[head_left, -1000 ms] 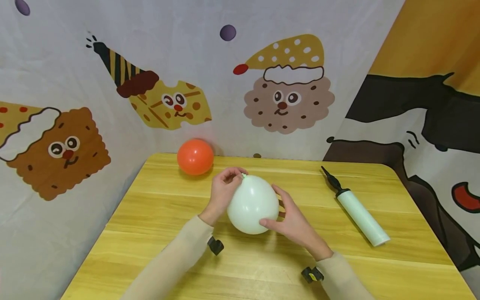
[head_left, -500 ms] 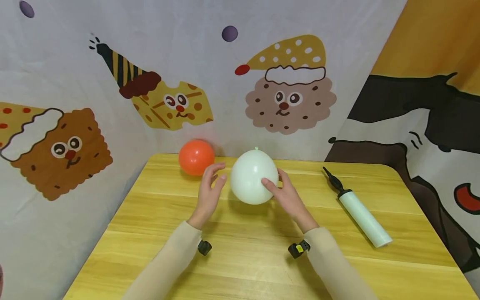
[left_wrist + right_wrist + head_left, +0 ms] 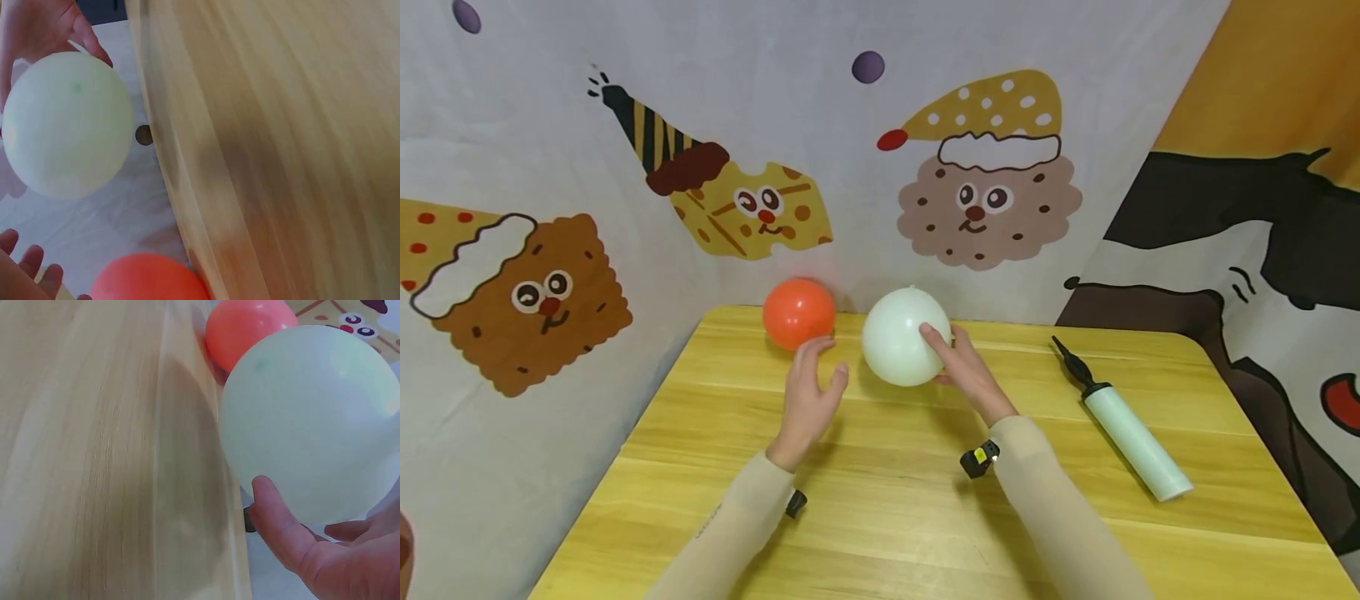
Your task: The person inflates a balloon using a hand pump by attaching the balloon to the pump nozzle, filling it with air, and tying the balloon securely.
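Observation:
A pale green balloon (image 3: 898, 342), round and inflated, is near the back edge of the table. My right hand (image 3: 972, 371) grips its right side, with the thumb on the near face and fingers behind; the right wrist view shows that thumb (image 3: 275, 519) against the balloon's skin. To the left, my left hand (image 3: 811, 396) is off the balloon, its fingers loosely bent and holding nothing. Just beyond those fingers sits an orange-red balloon (image 3: 798, 313) at the table's back left. In the left wrist view, the pale balloon (image 3: 69, 125) appears beyond the left fingertips.
A hand pump (image 3: 1135, 442) with a pale green barrel and black nozzle lies on the right of the wooden table (image 3: 895, 517). A cloth backdrop (image 3: 850, 208) with cartoon figures hangs right behind the table's back edge.
My left hand has let go of the pale balloon's knot and moved left. My right hand has carried the balloon away from me, toward the back edge beside the orange-red one.

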The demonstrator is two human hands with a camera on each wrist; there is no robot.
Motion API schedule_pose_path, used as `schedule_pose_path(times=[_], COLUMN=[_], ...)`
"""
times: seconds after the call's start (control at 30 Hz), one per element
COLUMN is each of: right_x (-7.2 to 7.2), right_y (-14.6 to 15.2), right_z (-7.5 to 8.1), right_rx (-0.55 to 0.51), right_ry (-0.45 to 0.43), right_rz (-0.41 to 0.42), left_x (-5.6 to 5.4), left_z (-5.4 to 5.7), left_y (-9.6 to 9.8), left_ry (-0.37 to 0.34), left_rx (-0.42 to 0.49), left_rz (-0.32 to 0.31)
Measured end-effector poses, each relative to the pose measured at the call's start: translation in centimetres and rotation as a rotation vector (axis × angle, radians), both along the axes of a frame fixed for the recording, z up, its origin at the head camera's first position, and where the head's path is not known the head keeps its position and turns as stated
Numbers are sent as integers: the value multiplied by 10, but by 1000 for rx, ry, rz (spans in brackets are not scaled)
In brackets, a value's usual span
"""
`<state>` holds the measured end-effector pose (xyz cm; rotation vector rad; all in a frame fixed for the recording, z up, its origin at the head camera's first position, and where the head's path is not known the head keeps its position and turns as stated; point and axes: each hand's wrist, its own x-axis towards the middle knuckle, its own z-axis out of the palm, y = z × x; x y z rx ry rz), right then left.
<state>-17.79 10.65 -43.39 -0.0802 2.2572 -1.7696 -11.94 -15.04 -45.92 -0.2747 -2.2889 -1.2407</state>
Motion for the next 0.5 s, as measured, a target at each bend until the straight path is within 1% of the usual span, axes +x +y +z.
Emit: schedule_pose_path(times=[0.13,0.23,0.4,0.5], right_x=[-4,-5,-6,-5], right_y=[1,1,3,5], right_z=[-5,-8,-11,-12], right_rx=[15,52,139,175], right_ry=[-51,-83,-106,-99], right_rz=[6,9,12,15], left_x=[2,4,5,6], left_z=[-1,-1,-2,-2], left_y=[0,0,-1,-2], left_ry=[-49,-93,-123,-132], left_rx=[-139,-210,-271,-297], left_rz=[39,51,55,56])
